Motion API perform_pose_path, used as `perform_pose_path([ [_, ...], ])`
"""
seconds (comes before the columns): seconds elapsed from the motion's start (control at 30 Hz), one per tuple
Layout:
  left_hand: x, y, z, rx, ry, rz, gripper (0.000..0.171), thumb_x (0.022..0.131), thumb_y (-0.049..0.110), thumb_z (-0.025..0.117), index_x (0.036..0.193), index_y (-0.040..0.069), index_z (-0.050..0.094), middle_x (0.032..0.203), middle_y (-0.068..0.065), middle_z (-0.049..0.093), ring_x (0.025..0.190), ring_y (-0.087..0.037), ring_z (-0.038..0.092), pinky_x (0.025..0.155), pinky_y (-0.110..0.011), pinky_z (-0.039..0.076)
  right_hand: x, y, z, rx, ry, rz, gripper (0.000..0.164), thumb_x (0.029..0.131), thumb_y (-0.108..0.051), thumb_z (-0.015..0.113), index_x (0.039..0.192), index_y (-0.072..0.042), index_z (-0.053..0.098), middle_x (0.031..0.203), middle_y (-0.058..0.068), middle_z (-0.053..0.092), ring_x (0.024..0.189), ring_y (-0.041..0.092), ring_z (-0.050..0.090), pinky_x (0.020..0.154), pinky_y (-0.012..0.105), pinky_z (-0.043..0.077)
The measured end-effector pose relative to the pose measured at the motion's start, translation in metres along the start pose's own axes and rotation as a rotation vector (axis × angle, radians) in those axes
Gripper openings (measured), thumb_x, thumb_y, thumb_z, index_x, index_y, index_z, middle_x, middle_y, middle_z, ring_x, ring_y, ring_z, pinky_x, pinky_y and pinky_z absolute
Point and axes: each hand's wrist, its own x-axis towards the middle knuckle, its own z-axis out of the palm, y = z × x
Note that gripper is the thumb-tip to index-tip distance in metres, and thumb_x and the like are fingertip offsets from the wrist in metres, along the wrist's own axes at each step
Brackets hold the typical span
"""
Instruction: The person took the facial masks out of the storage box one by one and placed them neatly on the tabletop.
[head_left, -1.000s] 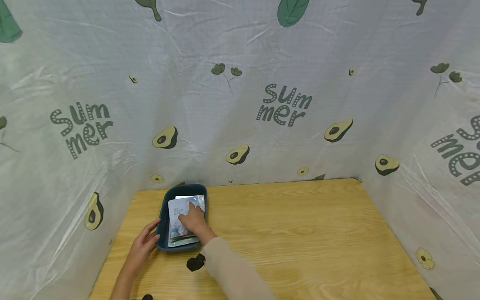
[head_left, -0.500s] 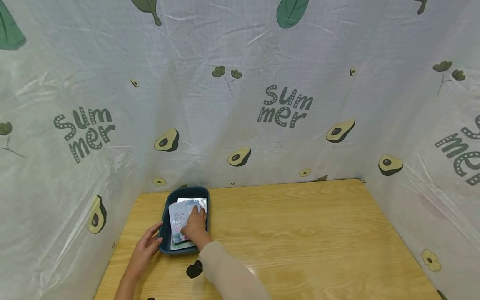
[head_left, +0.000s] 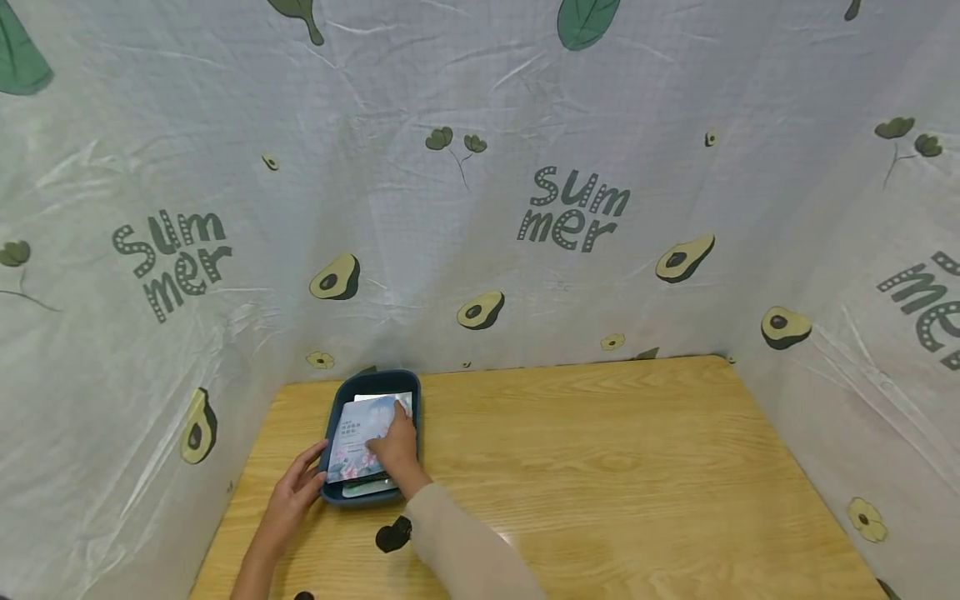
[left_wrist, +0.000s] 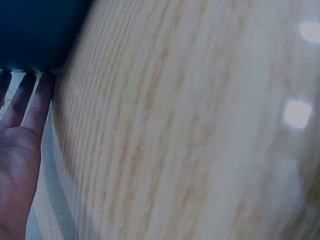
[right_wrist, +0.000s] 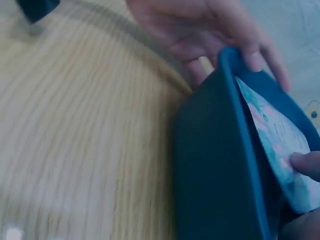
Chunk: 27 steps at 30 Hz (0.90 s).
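A dark blue plastic bin point(head_left: 375, 383) stands at the table's left side and holds a stack of flat packets. My right hand point(head_left: 397, 442) pinches the top packet point(head_left: 352, 442), pale blue with pink flowers, with the thumb on its face. That packet point(right_wrist: 272, 135) slants inside the bin in the right wrist view, its edge near the rim. Beneath it show a silvery-green packet point(head_left: 367, 488) and a white corner at the back. My left hand point(head_left: 292, 492) rests its extended fingers against the bin's left side; in the left wrist view its fingertips point(left_wrist: 45, 82) meet the blue wall.
The wooden table point(head_left: 600, 450) stretches away to the right of the bin. A whitish sheet point(head_left: 555, 308) printed with avocados hangs around the back and both sides. A black wrist device point(head_left: 393, 535) sits below my right sleeve point(head_left: 468, 542).
My right hand has taken hold of the top packet, and its near end has shifted left toward the bin's rim. The left hand stays at the bin's side.
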Motion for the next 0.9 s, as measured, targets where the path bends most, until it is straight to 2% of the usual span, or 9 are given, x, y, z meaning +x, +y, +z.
perform_pose_path([
  [0.1, 0.001, -0.001, -0.001, 0.001, -0.006, 0.005, 0.058, 0.108, 0.032, 0.052, 0.159, 0.013, 0.033, 0.163, -0.025, 0.022, 0.118, 0.014, 0.045, 0.093, -0.008, 0.044, 0.002, -0.001, -0.001, 0.106, -0.008, 0.023, 0.081, 0.072, 0.004, 0.087, 0.145, -0.001, 0.050, 0.129, 0.021, 0.064, 0.112, 0.033, 0.064, 0.094, 0.041, 0.055],
  [0.3, 0.000, 0.000, 0.000, -0.001, 0.010, -0.005, 0.057, 0.108, 0.033, 0.052, 0.158, 0.013, 0.035, 0.163, -0.023, 0.024, 0.115, 0.017, 0.045, 0.092, -0.007, 0.043, -0.002, -0.007, -0.005, 0.285, -0.075, 0.084, 0.078, 0.082, 0.007, 0.079, 0.151, -0.011, 0.047, 0.133, 0.020, 0.062, 0.114, 0.028, 0.064, 0.087, 0.040, 0.057],
  [0.53, -0.001, 0.005, 0.002, -0.008, 0.008, -0.016, 0.058, 0.108, 0.033, 0.052, 0.159, 0.013, 0.033, 0.165, -0.021, 0.023, 0.113, 0.020, 0.044, 0.092, -0.007, 0.042, -0.002, -0.008, -0.007, 0.440, -0.076, 0.145, 0.069, 0.088, 0.005, 0.074, 0.149, -0.011, 0.046, 0.122, 0.018, 0.069, 0.089, 0.020, 0.072, 0.074, 0.035, 0.060],
  [0.6, -0.001, 0.006, 0.003, -0.012, 0.010, -0.017, 0.059, 0.108, 0.033, 0.052, 0.159, 0.013, 0.033, 0.165, -0.021, 0.023, 0.113, 0.020, 0.044, 0.092, -0.006, 0.041, -0.002, -0.007, -0.006, 0.485, -0.074, 0.161, 0.066, 0.089, 0.005, 0.073, 0.147, -0.011, 0.046, 0.121, 0.017, 0.069, 0.088, 0.019, 0.071, 0.074, 0.034, 0.061],
  [0.9, -0.001, 0.005, 0.003, -0.033, 0.017, -0.022, 0.058, 0.108, 0.030, 0.053, 0.159, 0.011, 0.033, 0.164, -0.021, 0.023, 0.113, 0.019, 0.046, 0.092, -0.007, 0.044, 0.006, -0.005, -0.013, 0.522, -0.103, 0.122, 0.065, 0.091, 0.006, 0.070, 0.148, -0.013, 0.046, 0.116, 0.012, 0.069, 0.084, 0.016, 0.070, 0.072, 0.033, 0.060],
])
